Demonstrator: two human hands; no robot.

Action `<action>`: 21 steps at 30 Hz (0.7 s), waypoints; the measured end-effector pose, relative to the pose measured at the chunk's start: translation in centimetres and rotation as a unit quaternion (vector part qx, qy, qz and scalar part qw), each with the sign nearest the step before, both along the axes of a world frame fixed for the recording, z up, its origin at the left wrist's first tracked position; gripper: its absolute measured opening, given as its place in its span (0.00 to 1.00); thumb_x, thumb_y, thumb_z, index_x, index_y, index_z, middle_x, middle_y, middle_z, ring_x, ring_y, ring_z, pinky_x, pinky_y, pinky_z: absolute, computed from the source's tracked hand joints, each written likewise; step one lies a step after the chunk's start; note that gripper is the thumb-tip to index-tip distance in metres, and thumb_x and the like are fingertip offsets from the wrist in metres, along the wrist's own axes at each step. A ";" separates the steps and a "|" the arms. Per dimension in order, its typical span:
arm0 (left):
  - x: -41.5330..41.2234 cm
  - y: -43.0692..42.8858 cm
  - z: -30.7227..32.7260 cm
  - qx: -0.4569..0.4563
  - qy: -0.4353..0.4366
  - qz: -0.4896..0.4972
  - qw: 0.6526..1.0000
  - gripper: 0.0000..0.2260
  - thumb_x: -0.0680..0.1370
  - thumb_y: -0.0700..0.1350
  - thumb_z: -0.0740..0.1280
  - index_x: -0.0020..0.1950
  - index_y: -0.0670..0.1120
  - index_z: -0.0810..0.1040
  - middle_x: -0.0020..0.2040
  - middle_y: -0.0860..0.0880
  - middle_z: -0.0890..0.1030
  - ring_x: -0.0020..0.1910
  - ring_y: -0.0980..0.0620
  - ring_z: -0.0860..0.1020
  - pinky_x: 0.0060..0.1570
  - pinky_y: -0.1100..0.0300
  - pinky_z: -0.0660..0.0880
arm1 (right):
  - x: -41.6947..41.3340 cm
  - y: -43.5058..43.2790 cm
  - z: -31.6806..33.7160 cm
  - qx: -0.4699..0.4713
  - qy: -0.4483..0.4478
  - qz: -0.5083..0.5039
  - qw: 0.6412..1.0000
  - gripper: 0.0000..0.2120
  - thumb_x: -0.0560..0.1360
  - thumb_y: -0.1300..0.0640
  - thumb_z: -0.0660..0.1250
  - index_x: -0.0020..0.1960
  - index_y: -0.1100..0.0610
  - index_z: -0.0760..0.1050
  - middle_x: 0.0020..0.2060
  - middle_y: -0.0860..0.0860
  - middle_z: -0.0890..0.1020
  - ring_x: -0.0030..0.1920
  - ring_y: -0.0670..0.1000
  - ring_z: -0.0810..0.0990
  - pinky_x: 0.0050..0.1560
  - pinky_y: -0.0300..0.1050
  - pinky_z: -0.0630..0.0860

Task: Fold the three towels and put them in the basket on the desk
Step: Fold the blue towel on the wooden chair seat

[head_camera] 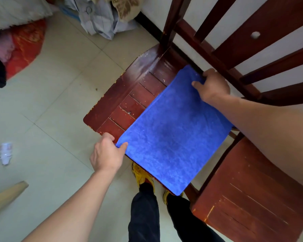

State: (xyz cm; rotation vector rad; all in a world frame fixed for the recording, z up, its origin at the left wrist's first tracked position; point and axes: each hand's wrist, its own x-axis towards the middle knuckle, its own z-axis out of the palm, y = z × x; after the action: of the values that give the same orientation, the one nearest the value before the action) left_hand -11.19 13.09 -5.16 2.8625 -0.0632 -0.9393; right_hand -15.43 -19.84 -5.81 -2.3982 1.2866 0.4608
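Blue towel (173,133) spread flat on chair seat (129,88), near end overhanging seat's front edge. Left hand (107,154): grip clamped on towel corner at front edge, thumb on top. Right hand (212,86): grip clamped on far corner by seat's back edge. Both ends of one side held, likely to keep it taut and carry it across for fold. Basket not in view.

Bright royal-blue towel (175,130), plain all over, no pattern, just a slightly darker patch at its middle. Under it, a chair seat (129,95) in glossy dark red-brown, flecked with pale chips along its left edge. Near right, a second seat (252,189), duller reddish brown with pale scratches. Floor tiles (56,105) pale cream. Far left, a red bundle (24,48) with gold motifs. Near, yellow shoes (141,173) and black trousers (144,215).
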 end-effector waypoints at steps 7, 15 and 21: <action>0.3 -1.7 -0.8 -0.028 0.039 0.028 0.998 0.11 0.68 0.46 0.71 0.32 0.47 0.70 0.35 0.48 0.78 0.39 0.42 0.77 0.35 0.59 0.68 | 0.8 0.3 -0.6 0.022 -0.028 0.003 0.999 0.24 0.73 0.42 0.70 0.63 0.55 0.74 0.58 0.54 0.79 0.58 0.58 0.78 0.50 0.49 0.75; 1.8 0.6 -0.6 -0.282 0.053 0.351 0.891 0.14 0.70 0.31 0.69 0.34 0.47 0.68 0.31 0.45 0.70 0.29 0.50 0.65 0.32 0.59 0.64 | 3.0 0.7 0.1 0.085 -0.141 -0.051 0.985 0.13 0.78 0.52 0.66 0.59 0.57 0.72 0.49 0.49 0.76 0.50 0.51 0.76 0.49 0.47 0.73; 6.6 2.1 -2.1 -0.258 0.004 0.393 0.883 0.13 0.71 0.33 0.72 0.43 0.48 0.71 0.38 0.49 0.76 0.37 0.47 0.77 0.43 0.54 0.77 | 8.6 2.7 -0.5 0.090 -0.193 -0.055 0.975 0.16 0.75 0.56 0.67 0.62 0.55 0.71 0.52 0.48 0.77 0.54 0.50 0.78 0.58 0.48 0.75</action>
State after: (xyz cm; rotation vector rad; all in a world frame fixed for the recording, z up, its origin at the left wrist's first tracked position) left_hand -4.62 15.17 -7.26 2.0705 0.6850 -0.6211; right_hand -6.83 -17.14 -6.31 -2.1189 1.1392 0.0673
